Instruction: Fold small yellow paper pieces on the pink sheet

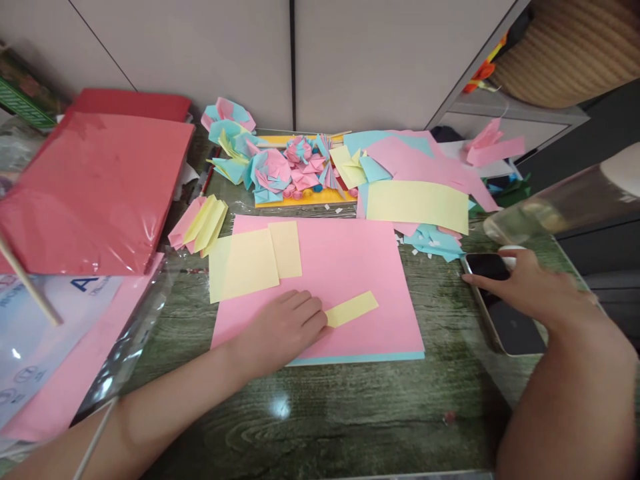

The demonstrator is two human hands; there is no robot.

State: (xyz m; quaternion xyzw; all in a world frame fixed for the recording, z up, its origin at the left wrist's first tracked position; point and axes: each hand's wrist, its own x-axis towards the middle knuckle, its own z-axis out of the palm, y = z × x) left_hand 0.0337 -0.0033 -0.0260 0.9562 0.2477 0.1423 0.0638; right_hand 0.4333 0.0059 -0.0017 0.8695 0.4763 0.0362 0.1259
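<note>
Currently, finished folded paper flowers (280,167) lie heaped beyond the far edge of the pink sheet (345,267), while cut yellow pieces (250,263) on its near-left part remain unfolded. On that sheet, the left hand (285,327) rests flat and loose, fingertips touching a yellow strip (353,309). Right of the sheet, the right hand (530,290) lies relaxed over a phone (505,310), grasping nothing.

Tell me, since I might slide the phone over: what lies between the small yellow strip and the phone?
In the head view, between the yellow strip and the phone lie only bare pink sheet and then bare green tabletop.
</note>
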